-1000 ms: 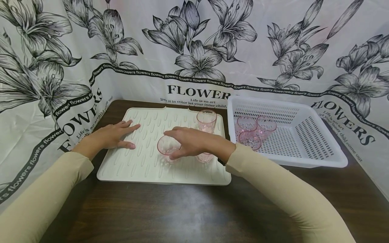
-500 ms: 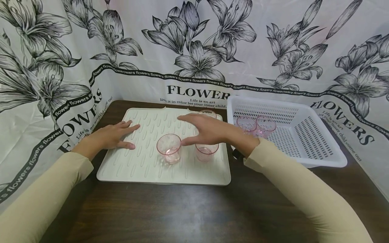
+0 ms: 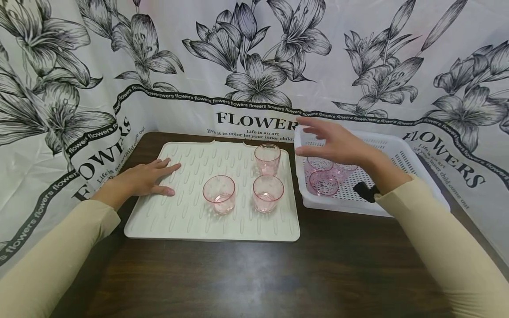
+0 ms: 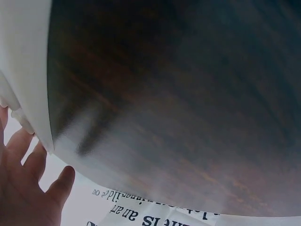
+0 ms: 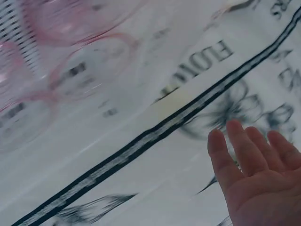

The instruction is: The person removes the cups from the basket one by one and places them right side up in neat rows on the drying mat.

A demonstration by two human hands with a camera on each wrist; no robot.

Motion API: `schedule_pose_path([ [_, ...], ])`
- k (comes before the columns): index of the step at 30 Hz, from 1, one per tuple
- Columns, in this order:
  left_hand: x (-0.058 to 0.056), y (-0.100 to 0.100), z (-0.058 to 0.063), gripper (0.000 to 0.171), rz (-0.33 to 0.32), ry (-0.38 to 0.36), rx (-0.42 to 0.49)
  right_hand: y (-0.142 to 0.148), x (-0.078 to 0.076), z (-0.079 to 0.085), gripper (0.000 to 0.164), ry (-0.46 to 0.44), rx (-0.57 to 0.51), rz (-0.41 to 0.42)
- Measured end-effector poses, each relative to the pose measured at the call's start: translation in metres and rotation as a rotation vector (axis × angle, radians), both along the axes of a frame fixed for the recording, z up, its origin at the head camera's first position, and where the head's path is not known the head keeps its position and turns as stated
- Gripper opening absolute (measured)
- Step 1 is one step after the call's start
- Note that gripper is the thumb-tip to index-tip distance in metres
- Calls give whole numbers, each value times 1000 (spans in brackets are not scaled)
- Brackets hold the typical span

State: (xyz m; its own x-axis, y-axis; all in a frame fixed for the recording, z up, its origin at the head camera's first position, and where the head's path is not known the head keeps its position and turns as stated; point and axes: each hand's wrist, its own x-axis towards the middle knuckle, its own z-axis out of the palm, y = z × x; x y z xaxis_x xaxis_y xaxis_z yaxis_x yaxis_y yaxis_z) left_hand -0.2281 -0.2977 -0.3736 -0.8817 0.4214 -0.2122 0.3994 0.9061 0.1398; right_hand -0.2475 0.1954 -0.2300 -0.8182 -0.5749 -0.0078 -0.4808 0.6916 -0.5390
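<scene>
Flat on the left part of a cream ridged drying mat rests my left hand, its fingers spread. Three clear pink-rimmed glasses stand upright on that mat: one at the back right, one at the front right and one nearer the middle. My right hand hovers over the left side of a white plastic basket, fingers extended and holding nothing. Below it, three pink glasses sit in the basket, partly hidden by the hand. The right wrist view shows the right palm with straight fingers.
The basket stands right of the mat on a dark wooden table. A white flower-printed cloth hangs behind and at both sides, close to the mat's and basket's far edges. A black strap piece shows at my right wrist.
My right hand has left the middle glass on the mat and moved right and up, over the basket. The left hand stays in place. The glasses on the mat have not moved.
</scene>
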Motion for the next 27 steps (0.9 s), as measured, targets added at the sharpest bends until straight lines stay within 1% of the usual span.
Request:
schedule_pose_path([
  [3,1,-1,-1,94,7,-4,-2,21,-6,-5,84,-14,13,-44],
  [7,1,-2,-1,94,11,-7,-2,47,-12,-12,89,-26,65,-88],
  [10,0,-3,-1,94,7,-5,0,65,-16,-18,92,-42,106,-101],
  [15,-1,-4,1,94,0,10,-12,89,-21,-29,95,-91,140,-102],
  [17,-2,-3,2,94,1,10,-14,97,-24,-33,96,-111,148,-109],
  [21,-2,-2,3,95,3,0,-10,108,-29,-41,96,-111,195,-108],
  [25,-1,-2,1,95,11,-11,-7,111,-34,-49,98,-112,265,-106],
  [27,0,-2,0,95,9,-12,-5,111,-37,-52,99,-126,288,-107],
])
